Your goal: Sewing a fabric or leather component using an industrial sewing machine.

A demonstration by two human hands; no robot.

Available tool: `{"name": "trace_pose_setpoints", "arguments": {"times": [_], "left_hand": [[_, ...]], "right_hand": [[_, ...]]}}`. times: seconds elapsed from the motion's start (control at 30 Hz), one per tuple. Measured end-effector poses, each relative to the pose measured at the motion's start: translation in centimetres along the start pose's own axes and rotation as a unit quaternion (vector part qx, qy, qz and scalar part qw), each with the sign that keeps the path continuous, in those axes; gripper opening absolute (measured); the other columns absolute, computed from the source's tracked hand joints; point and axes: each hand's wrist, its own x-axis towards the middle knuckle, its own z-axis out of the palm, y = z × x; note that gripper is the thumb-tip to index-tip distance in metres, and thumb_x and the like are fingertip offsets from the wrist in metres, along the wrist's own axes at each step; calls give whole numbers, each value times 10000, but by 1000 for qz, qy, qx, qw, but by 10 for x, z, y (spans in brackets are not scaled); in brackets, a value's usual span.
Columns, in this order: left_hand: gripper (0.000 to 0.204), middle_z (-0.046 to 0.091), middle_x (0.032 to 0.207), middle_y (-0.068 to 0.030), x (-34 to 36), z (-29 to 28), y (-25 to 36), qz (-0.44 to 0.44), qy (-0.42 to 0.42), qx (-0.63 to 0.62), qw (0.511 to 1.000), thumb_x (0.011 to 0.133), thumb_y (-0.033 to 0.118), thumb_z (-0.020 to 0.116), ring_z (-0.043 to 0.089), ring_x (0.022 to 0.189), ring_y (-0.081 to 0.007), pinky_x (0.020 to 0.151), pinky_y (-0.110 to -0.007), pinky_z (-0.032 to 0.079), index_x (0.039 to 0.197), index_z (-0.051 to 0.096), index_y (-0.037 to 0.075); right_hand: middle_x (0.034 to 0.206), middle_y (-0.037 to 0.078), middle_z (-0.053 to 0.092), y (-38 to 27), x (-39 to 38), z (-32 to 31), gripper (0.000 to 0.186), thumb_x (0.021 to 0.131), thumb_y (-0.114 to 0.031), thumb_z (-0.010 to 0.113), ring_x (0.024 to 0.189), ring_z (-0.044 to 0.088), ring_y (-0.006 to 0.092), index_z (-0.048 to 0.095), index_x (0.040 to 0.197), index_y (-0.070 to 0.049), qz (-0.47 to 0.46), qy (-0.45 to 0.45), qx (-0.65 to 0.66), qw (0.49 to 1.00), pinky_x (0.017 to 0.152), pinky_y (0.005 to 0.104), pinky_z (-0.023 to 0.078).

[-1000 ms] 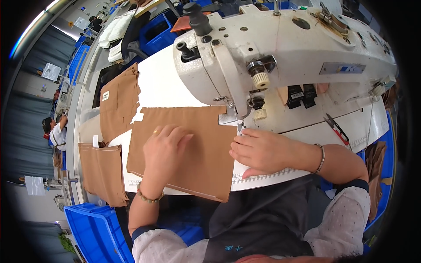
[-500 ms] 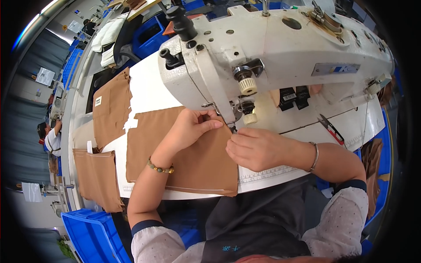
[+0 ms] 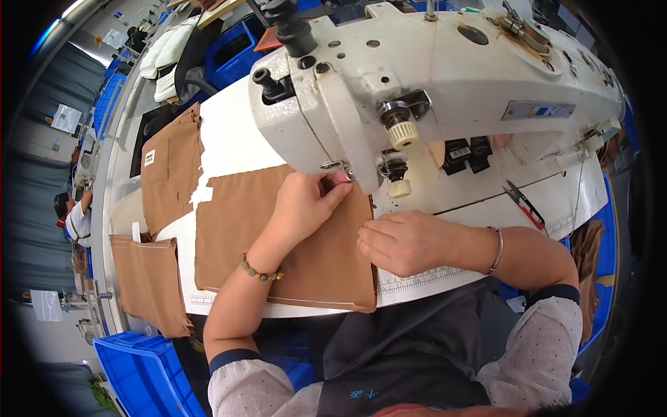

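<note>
Left fingers (image 3: 338, 197) almost together, right fingers (image 3: 376, 243) curled, any hold unclear, at smooth brown cloth (image 3: 240, 208), pale-lined hem.

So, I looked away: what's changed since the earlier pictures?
The left hand moved up and right over the brown panel to the needle end of the sewing machine; its grip is unclear. The panel shifted slightly right. The right hand stayed by the panel's right edge, the snips unmoved.

Bright, glaring light strip (image 3: 46, 35) upper left, fisheye-bent edges, black corners
</note>
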Motion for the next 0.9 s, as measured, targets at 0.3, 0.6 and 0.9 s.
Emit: {"name": "trace_pose_setpoints", "arguments": {"times": [0.3,0.6,0.9], "left_hand": [[169,704,723,-102,1,4,5,19,15,60,998,859,171,771,644,608,-196,590,-331,502,864,731,7],[238,697,701,-128,3,2,12,38,30,163,985,870,237,766,662,603,-251,588,-359,510,887,737,1],[209,683,721,-109,5,0,27,21,36,149,988,853,224,744,634,642,-268,606,-397,497,943,741,36]], "right_hand": [[808,80,640,4,-1,-2,188,683,-150,643,717,610,179,641,802,-5,-9,-5,-14,1000,574,286,501],[871,98,679,3,-1,-6,183,703,-150,645,799,646,189,655,828,-17,18,-29,-17,999,624,281,527],[951,121,693,5,-3,-9,189,742,-150,641,892,687,230,660,872,-15,36,-54,-10,998,727,303,574]]}}
